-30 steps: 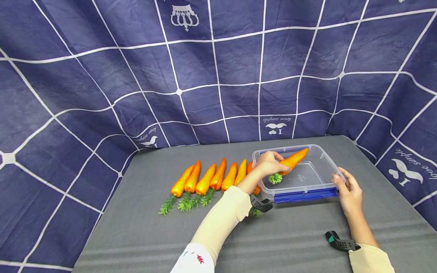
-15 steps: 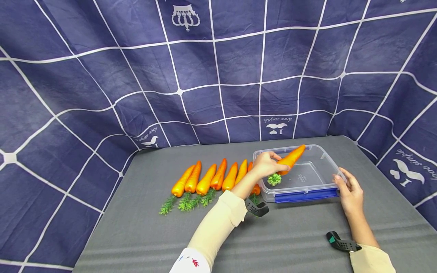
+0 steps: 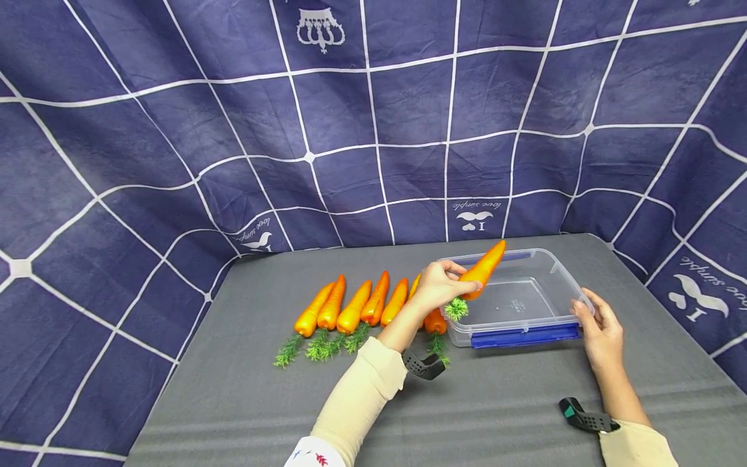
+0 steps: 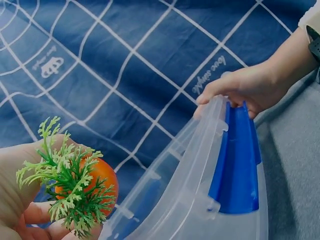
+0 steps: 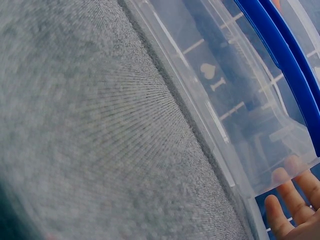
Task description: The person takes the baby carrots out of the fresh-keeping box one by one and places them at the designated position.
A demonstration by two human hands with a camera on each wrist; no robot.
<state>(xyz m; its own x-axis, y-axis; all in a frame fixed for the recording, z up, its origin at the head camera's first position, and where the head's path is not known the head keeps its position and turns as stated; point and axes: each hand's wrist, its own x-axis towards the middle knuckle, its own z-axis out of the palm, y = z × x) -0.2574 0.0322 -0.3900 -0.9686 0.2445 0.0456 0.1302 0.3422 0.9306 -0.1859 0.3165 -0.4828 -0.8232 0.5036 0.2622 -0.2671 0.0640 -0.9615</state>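
Observation:
In the head view my left hand grips an orange carrot near its leafy end, above the left side of a clear plastic box. The carrot's tip points up and to the far right; its green top faces the left wrist camera. No other carrot shows inside the box. My right hand holds the box's right wall, thumb at the rim and fingers outside. The right wrist view shows those fingertips against the clear wall.
A row of several carrots lies on the grey cloth, leaves toward me, left of the box. My left forearm covers part of the row. A blue latch flap hangs on the box's near side. Behind stands a blue checked curtain.
My left hand has moved left with the carrot, from over the middle of the box to its left side, and the carrot's tip has risen. The right hand and box have stayed in place.

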